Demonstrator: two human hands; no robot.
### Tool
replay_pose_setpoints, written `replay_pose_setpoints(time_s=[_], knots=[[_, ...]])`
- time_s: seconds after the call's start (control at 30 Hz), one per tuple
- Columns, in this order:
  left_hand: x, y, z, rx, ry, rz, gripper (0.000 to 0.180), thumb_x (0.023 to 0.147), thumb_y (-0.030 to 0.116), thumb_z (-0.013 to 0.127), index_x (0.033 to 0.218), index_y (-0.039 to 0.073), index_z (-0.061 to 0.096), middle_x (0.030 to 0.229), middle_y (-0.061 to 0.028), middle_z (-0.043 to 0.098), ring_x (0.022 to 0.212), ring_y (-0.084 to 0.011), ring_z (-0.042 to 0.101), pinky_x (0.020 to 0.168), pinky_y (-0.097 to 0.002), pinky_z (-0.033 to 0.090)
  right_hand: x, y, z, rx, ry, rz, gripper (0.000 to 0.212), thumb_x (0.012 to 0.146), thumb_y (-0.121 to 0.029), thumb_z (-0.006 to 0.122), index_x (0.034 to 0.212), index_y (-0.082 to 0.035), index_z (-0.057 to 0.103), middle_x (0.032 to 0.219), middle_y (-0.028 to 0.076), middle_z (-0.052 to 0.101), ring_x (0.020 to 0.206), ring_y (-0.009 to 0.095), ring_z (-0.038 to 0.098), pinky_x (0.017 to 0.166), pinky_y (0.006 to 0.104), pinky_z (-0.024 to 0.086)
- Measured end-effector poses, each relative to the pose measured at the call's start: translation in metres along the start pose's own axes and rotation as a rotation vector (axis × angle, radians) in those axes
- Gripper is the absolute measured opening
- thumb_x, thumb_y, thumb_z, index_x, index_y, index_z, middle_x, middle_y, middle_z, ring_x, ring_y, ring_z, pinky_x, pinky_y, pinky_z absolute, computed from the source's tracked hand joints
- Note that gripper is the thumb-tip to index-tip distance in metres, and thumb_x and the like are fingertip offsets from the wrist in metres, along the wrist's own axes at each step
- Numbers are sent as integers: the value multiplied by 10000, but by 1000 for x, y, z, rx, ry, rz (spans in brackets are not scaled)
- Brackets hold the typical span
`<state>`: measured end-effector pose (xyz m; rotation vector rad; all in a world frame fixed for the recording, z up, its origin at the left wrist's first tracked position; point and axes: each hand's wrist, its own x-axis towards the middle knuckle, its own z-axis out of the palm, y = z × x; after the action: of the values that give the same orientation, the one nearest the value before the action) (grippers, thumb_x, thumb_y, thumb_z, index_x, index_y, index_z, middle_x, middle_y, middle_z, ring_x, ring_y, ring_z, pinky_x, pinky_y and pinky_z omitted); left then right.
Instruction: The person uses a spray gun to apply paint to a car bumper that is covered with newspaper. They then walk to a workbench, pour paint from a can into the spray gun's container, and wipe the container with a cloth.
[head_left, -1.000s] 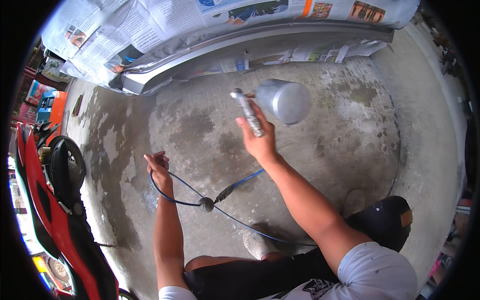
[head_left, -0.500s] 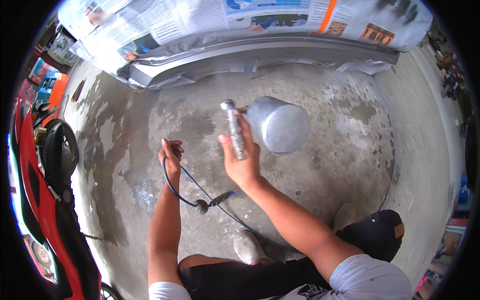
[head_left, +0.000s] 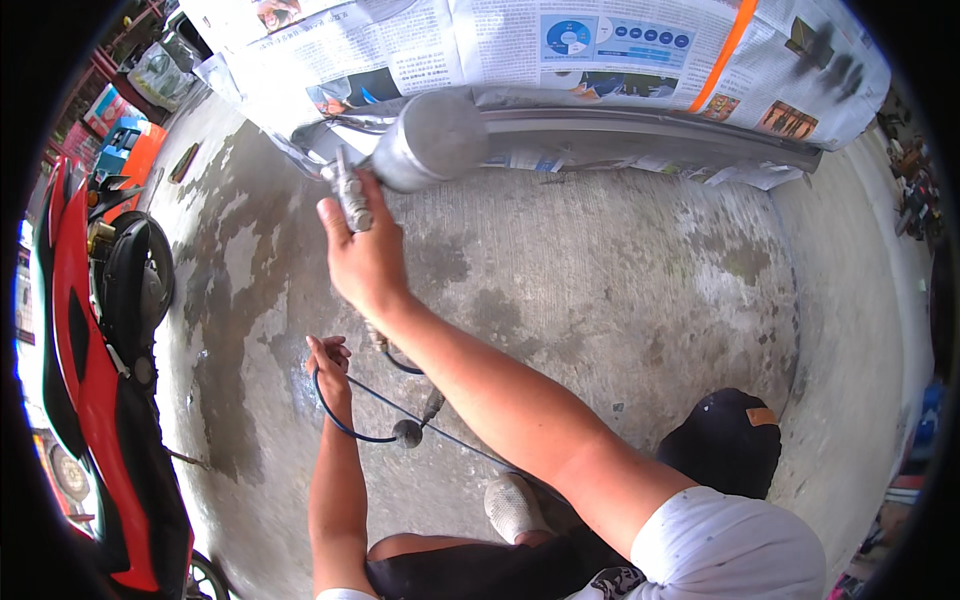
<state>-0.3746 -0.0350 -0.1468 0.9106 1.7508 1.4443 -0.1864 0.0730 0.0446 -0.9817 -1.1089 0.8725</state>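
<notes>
Head view: I see the right hand (head_left: 375, 262) wrapped round the metal spray gun (head_left: 355, 205), thumb apart along its side. Its grey cup (head_left: 438, 142), blurred, shows in front of the left part of a silver panel (head_left: 650, 125); whether they touch, I can't tell. The firm grip likely carries the cup's weight to one side. Newspaper (head_left: 485, 50) covers the surface above the panel, presumably as masking. Nearer me, the left hand (head_left: 331, 370) is half curled, a blue hose (head_left: 350, 433) looped by it, perhaps to manage slack; I can't tell whether its fingers pinch it.
</notes>
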Motion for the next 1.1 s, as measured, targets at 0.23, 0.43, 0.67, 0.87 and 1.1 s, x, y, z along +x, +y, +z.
replay_pose_setpoints(time_s=[0.23,0.43,0.67,0.87,1.1], knots=[[12,-7,31,-17,-45,30,726,1115,548,350,894,-50,698,658,-45,589,538,-95,434,517,-268,326,-10,4,-106,-96,94,-83,504,1021,-245,670,1441,-31,493,1122,248,734,1052,367,739,862,430,563],[17,-1,128,-44,-171,79,719,1108,563,366,882,-32,701,651,-31,592,539,-86,451,510,-267,314,-2,-24,-244,-153,148,199,422,1038,-229,656,1401,-39,551,1179,145,700,1044,230,688,907,373,534],[-24,21,246,-18,-449,83,719,1109,556,374,863,-31,708,645,-40,602,533,-79,446,501,-262,313,22,-81,-399,-65,439,246,237,1054,-294,644,1143,-75,651,738,-9,524,441,55,429,385,257,369],[-65,34,283,57,-586,132,699,1120,513,380,852,-35,721,643,-46,604,553,-81,456,510,-268,330,18,-37,-489,-547,599,-17,514,1034,-239,647,1480,-61,465,1217,153,674,1080,282,671,946,457,540],[-87,56,265,189,-563,215,695,1125,499,366,867,-35,728,647,-47,617,582,-107,493,561,-293,380,-26,5,-375,-394,98,121,662,1041,-413,613,1535,-18,417,896,180,751,673,253,753,557,366,602]])
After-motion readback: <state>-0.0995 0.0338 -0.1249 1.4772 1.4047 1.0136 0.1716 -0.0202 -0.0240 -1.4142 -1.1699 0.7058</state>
